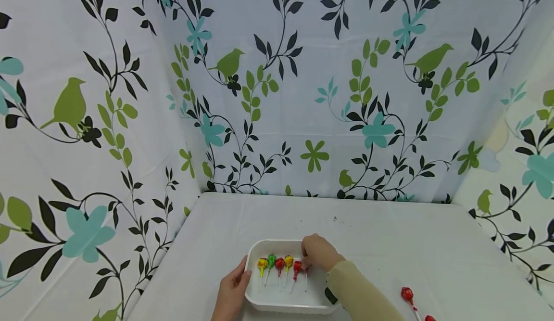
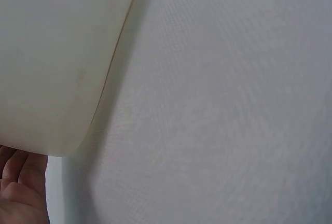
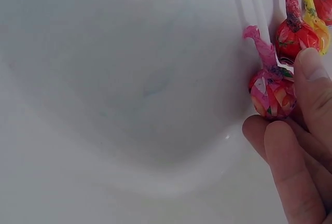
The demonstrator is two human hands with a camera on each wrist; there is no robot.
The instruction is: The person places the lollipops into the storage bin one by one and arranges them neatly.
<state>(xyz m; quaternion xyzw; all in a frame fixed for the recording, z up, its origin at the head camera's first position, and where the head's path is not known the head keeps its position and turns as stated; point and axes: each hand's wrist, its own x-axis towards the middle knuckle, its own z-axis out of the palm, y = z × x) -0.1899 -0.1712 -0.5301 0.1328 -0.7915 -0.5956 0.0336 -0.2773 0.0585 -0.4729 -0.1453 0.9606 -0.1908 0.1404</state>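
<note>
A white plastic tray (image 1: pixel 277 302) holds a row of wrapped lollipops, heads toward the far side and sticks toward me. From the left come a yellow lollipop (image 1: pixel 262 263), a green one (image 1: pixel 271 260), a red one (image 1: pixel 280 264), another yellow one (image 1: pixel 288 262) and another red one (image 1: pixel 297 266). At the row's right end my right hand (image 1: pixel 319 252) pinches a pink lollipop (image 3: pixel 273 94) by its head; in the head view the fingers hide that head. My left hand (image 1: pixel 232 287) grips the tray's left side, its thumb at the rim.
On the white table (image 1: pixel 389 244), right of the tray, lies a red lollipop (image 1: pixel 407 293). Another red lollipop (image 1: pixel 430 318) is cut off by the bottom edge of the head view. Patterned cloth (image 1: pixel 277 119) with birds and leaves hangs behind and at both sides.
</note>
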